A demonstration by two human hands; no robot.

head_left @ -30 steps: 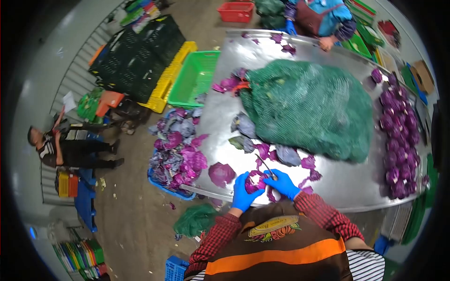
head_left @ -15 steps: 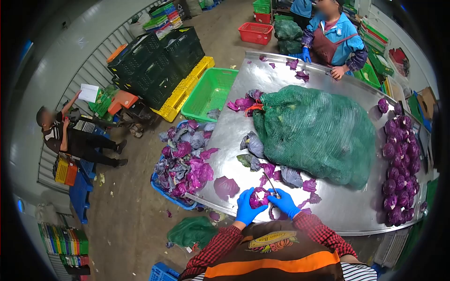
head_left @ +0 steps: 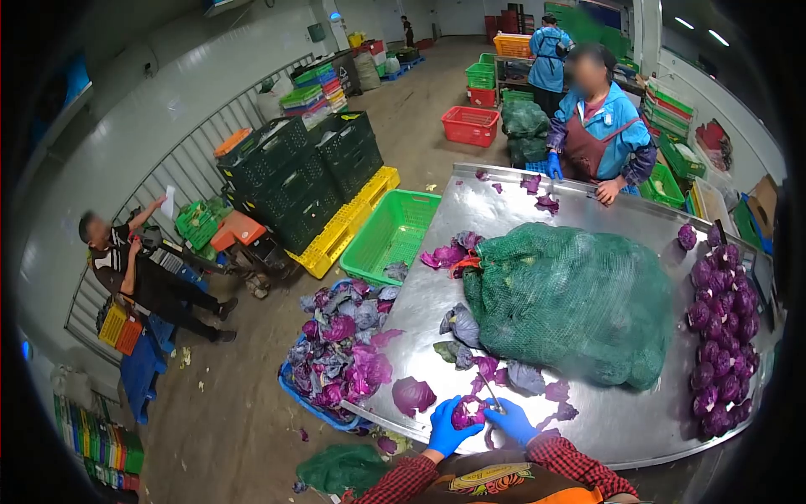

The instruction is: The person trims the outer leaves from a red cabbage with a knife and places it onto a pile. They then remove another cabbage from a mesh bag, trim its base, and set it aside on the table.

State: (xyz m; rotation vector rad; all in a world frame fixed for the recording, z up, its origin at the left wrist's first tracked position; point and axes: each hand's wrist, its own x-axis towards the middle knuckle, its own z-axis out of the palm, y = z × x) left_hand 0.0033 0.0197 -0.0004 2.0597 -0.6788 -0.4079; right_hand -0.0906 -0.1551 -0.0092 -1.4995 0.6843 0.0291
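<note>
Near the front edge of the metal table [head_left: 609, 441], my blue-gloved left hand [head_left: 450, 430] is wrapped around a small red cabbage [head_left: 468, 412], whose pale cut part faces up. A thin-bladed knife [head_left: 488, 388] is in my right hand [head_left: 512, 423], close beside the cabbage, its blade pointing up and away from me. Loose purple leaves lie around both hands, with one large leaf [head_left: 413, 396] to the left. Just beyond them rests a big green mesh sack [head_left: 571, 302], full and tied with red at its left end.
Several trimmed red cabbages [head_left: 720, 336] are piled along the table's right side. A blue basket [head_left: 295, 389] overflowing with leaves stands at the left, a green crate [head_left: 390, 235] behind it. A co-worker [head_left: 596, 126] stands at the far edge; another person [head_left: 151, 273] holds paper at left.
My view has tilted up, so the table sits lower and more of the far room shows. Both hands keep hold of the cabbage and knife. The person at left has shifted the paper.
</note>
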